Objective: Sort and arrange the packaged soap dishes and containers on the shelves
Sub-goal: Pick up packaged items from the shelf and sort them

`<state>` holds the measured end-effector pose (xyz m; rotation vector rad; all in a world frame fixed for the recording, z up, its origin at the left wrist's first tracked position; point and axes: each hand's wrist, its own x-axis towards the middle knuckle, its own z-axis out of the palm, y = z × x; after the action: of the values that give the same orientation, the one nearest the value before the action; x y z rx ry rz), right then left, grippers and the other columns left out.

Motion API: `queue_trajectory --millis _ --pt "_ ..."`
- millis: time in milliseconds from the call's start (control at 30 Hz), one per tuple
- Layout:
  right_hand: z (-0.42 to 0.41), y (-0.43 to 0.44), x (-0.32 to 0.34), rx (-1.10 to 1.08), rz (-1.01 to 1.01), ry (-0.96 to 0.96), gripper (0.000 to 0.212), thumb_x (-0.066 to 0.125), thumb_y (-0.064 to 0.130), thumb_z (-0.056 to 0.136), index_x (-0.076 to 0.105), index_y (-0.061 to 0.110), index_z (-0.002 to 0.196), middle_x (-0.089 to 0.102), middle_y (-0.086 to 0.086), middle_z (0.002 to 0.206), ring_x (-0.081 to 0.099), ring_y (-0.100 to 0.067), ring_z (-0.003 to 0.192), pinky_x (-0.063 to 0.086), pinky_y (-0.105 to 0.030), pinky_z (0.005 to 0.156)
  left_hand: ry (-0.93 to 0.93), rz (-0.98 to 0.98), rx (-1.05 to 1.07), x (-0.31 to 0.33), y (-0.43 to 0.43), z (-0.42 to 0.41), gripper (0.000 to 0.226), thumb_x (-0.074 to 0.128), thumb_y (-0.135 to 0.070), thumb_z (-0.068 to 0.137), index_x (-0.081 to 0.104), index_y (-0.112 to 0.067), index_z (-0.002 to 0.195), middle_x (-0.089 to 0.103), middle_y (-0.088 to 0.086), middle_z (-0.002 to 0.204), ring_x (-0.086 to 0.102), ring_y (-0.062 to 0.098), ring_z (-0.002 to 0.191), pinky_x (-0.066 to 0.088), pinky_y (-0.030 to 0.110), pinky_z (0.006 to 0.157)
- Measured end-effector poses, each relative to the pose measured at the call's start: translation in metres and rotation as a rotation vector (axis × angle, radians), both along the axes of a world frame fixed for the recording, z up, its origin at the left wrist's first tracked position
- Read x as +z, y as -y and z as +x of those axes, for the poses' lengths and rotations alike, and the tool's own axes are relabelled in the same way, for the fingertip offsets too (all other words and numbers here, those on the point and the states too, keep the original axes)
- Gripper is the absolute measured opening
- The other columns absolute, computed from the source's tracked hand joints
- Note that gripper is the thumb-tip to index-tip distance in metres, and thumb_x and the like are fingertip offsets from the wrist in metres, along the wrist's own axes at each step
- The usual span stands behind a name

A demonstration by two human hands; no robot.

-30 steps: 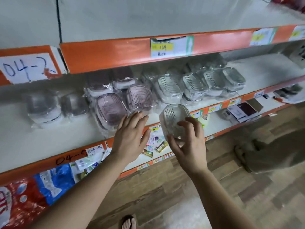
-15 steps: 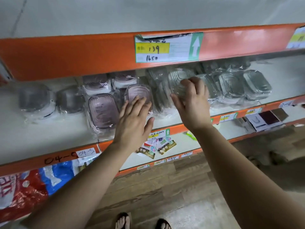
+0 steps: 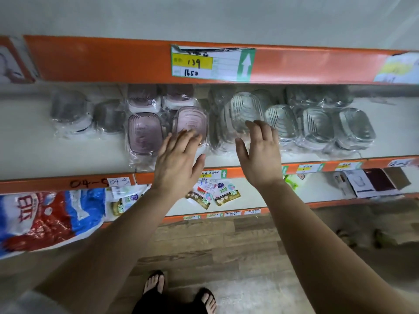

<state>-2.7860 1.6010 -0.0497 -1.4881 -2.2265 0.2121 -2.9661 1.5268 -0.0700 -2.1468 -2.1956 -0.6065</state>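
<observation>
Orange shelf edge [image 3: 45, 185] runs beneath hands [image 3: 179, 164] [image 3: 258, 159] that seemingly touch wrapped dishes [image 3: 190, 121].

White paper label [image 3: 212, 63] taped on the upper orange metal shelf rail [image 3: 102, 60]: "139" on a yellow field, "1650" beneath, white up-arrow on green at its right end. Lower orange metal shelf rail [image 3: 45, 184]: "04-5" in black marker, repeated on a small white paper tag [image 3: 119, 182] just beside it. Remaining small rail labels: unreadable.
</observation>
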Motion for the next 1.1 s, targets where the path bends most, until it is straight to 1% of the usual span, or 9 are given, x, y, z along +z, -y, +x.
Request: queue_trajectory --millis 133,267,367,467,667,800,867,1033,1100 --pt "0.008 0.030 0.023 0.038 -0.059 -0.052 0.038 0.054 0.019 0.095 0.054 0.002 0.129 0.054 -0.020 0.125 0.047 -0.040 0.117 0.035 -0.049 0.105 0.032 -0.014 0.047 0.018 0.036 0.008 0.050 0.038 -0.037 0.094 0.059 -0.005 0.127 0.058 0.012 0.130 0.053 0.031 0.122 0.033 0.046 0.109" --pt "0.006 0.070 0.049 0.114 -0.083 -0.034 0.034 0.055 0.018 0.095 0.058 0.001 0.124 0.058 -0.020 0.117 0.049 -0.040 0.110 0.037 -0.043 0.099 0.018 -0.035 0.095 0.044 0.084 0.010 0.044 0.044 -0.035 0.095 0.061 -0.006 0.124 0.061 0.010 0.125 0.056 0.030 0.117 0.034 0.045 0.108" --pt "-0.012 0.103 0.071 0.191 -0.075 -0.061 0.030 0.057 0.017 0.094 0.060 0.002 0.120 0.060 -0.019 0.114 0.050 -0.039 0.106 0.037 -0.041 0.093 0.032 -0.011 0.188 0.069 0.120 -0.004 0.044 0.043 -0.034 0.095 0.062 -0.007 0.123 0.063 0.010 0.122 0.057 0.030 0.115 0.034 0.047 0.109" --pt "-0.041 0.130 0.091 0.269 -0.063 -0.117 0.026 0.058 0.016 0.093 0.062 0.003 0.116 0.061 -0.018 0.112 0.051 -0.039 0.104 0.041 -0.043 0.093 0.064 0.026 0.277 0.095 0.155 -0.023 0.043 0.040 -0.035 0.095 0.064 -0.008 0.120 0.064 0.008 0.117 0.059 0.029 0.111 0.033 0.048 0.109" --pt "-0.125 0.179 0.125 0.451 -0.029 -0.171 0.021 0.058 0.016 0.093 0.063 0.003 0.109 0.062 -0.016 0.107 0.053 -0.038 0.102 0.041 -0.044 0.091 0.055 0.079 0.458 0.135 0.230 -0.087 0.044 0.038 -0.037 0.095 0.064 -0.010 0.118 0.064 0.007 0.118 0.058 0.027 0.112 0.028 0.045 0.112" --pt "-0.189 0.210 0.142 0.560 -0.007 -0.172 0.021 0.059 0.018 0.093 0.063 0.005 0.110 0.062 -0.015 0.109 0.052 -0.036 0.106 0.037 -0.040 0.092 0.028 0.133 0.575 0.158 0.274 -0.140 0.044 0.038 -0.036 0.094 0.067 -0.009 0.113 0.066 0.009 0.114 0.060 0.029 0.107 0.034 0.048 0.107" --pt "-0.226 0.228 0.152 0.600 0.010 -0.173 0.022 0.058 0.020 0.094 0.063 0.007 0.111 0.062 -0.014 0.110 0.052 -0.035 0.106 0.038 -0.040 0.092 0.013 0.157 0.610 0.166 0.295 -0.170 0.041 0.041 -0.035 0.094 0.067 -0.009 0.112 0.066 0.009 0.113 0.061 0.030 0.106 0.035 0.049 0.107" --pt "-0.327 0.283 0.174 0.697 0.046 -0.220 0.024 0.054 0.022 0.096 0.062 0.008 0.114 0.062 -0.009 0.114 0.051 -0.030 0.111 0.037 -0.039 0.096 -0.009 0.191 0.659 0.184 0.353 -0.257 0.040 0.042 -0.036 0.095 0.064 -0.011 0.116 0.064 0.006 0.118 0.057 0.027 0.112 0.028 0.047 0.110" --pt "-0.367 0.305 0.181 0.708 0.052 -0.221 0.025 0.053 0.024 0.097 0.061 0.009 0.115 0.061 -0.008 0.116 0.052 -0.030 0.112 0.039 -0.041 0.096 -0.024 0.199 0.662 0.191 0.375 -0.292 0.041 0.041 -0.037 0.096 0.064 -0.011 0.116 0.064 0.006 0.119 0.057 0.027 0.113 0.026 0.045 0.110"
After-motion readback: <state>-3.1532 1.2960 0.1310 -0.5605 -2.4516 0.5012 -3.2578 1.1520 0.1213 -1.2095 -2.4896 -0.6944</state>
